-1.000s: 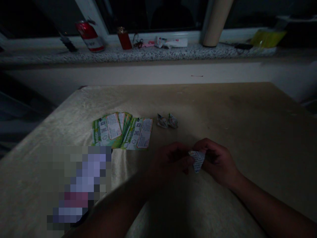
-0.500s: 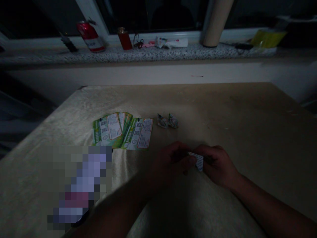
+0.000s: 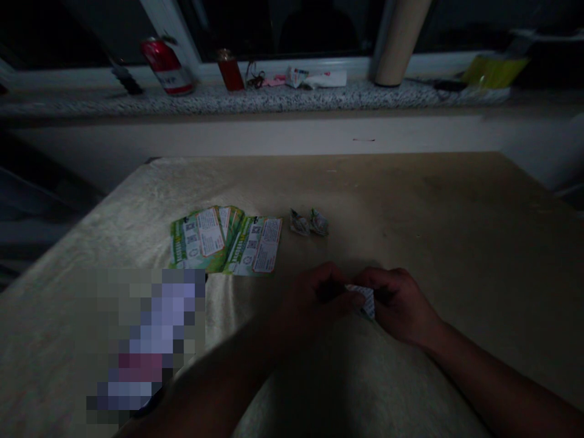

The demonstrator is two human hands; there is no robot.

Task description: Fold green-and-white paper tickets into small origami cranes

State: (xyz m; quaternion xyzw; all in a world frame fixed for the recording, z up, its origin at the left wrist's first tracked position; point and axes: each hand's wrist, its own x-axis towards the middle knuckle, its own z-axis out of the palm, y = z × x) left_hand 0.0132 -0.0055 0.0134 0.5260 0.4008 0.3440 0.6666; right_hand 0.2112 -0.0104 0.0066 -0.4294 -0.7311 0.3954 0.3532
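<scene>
Between my two hands is a small folded piece of printed paper [image 3: 367, 300], pale with rows of dark text. My left hand [image 3: 322, 298] pinches its left side, thumb laid across the front. The fingers of my right hand [image 3: 401, 307] are closed on its right edge. Beyond my hands, two small folded paper pieces [image 3: 300, 224] stand side by side on the table. Left of them lie several green and white printed leaflets [image 3: 253, 246], fanned out and overlapping.
A blurred-out long object [image 3: 157, 331] lies at the left on the cloth-covered table [image 3: 410, 201]. On the stone windowsill [image 3: 274, 102] behind stand a red can [image 3: 166, 66], a reddish bottle [image 3: 230, 72], a crumpled wrapper [image 3: 326, 79] and a tall beige cylinder [image 3: 399, 45].
The paper in my hands has turned slightly, showing a wider face, and my left thumb has slid a little to the right across it. Everything on the table stays put.
</scene>
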